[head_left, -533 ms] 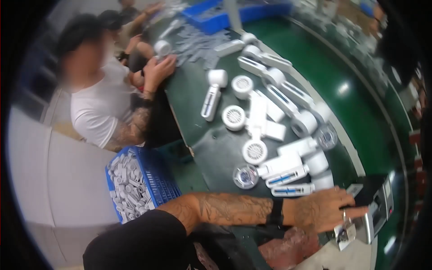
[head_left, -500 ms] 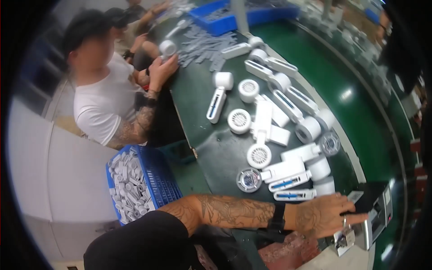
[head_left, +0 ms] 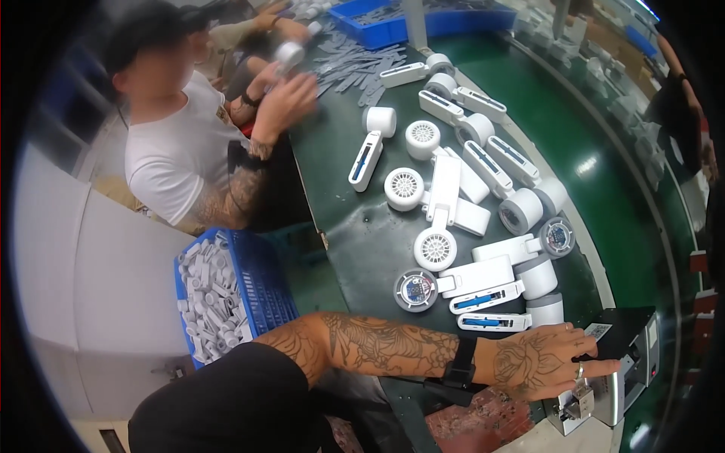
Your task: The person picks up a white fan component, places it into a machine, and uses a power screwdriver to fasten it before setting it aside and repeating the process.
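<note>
Left hand (head_left: 532, 365): back upward, at the near-left side of the black-and-silver device (head_left: 634, 355). I see the index finger (head_left: 600, 370) stretched toward the device's silver plate (head_left: 609, 392), apart from the other fingers, which look bent. The thumb is hidden, so I cannot tell whether anything is pinched.
Right hand: outside my view.
Metal bracket (head_left: 578, 406): just left of the device, under the fingers; contact is unclear to me.
Device handling: I judge it stiff and fairly heavy, its bare metal slippery. I would take hold by the sides of the black housing, clear of the bracket.
White fan-like units (head_left: 483, 273): left of the device and beyond it, lying on the dark green table (head_left: 355, 260); some handles show blue parts in their slots. I expect light, hard, slick plastic, best held round the handle; the open head (head_left: 415, 289) looks fragile inside.
Blue basket (head_left: 264, 283): well left of the device, heaped with white and grey pieces.
Co-worker (head_left: 162, 158): far left of the device and beyond it, hands blurred around a white piece (head_left: 289, 53).
Grey strips (head_left: 370, 68): spread far beyond the device, leftward.
Blue tray (head_left: 385, 34): farther from the device than the strips.
</note>
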`<state>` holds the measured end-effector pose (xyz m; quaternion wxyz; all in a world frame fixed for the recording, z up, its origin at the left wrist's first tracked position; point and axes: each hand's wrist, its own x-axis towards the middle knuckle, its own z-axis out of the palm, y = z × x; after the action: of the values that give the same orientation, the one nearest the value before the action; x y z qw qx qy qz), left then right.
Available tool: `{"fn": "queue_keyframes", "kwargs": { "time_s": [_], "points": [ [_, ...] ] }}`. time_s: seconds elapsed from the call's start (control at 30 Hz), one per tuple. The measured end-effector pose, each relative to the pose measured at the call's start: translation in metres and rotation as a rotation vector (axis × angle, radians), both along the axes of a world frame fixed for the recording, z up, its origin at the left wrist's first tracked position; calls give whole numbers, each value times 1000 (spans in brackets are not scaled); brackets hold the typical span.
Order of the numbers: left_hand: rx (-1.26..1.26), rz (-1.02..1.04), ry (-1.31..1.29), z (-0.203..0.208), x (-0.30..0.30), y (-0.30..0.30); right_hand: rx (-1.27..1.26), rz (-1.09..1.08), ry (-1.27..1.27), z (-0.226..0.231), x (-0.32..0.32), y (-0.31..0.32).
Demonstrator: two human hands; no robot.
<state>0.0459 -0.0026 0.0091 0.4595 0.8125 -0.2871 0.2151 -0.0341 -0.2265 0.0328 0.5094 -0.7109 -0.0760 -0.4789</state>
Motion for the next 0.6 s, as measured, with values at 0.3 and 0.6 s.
{"fn": "queue_keyframes", "kwargs": {
  "time_s": [0.3,0.6],
  "points": [
    [48,91,-73,-4,2,-4,-40,27,-10,2,1,6],
    [153,67,-23,-2,1,0,13,201,-183,-13,18,-3]
  ]
}}
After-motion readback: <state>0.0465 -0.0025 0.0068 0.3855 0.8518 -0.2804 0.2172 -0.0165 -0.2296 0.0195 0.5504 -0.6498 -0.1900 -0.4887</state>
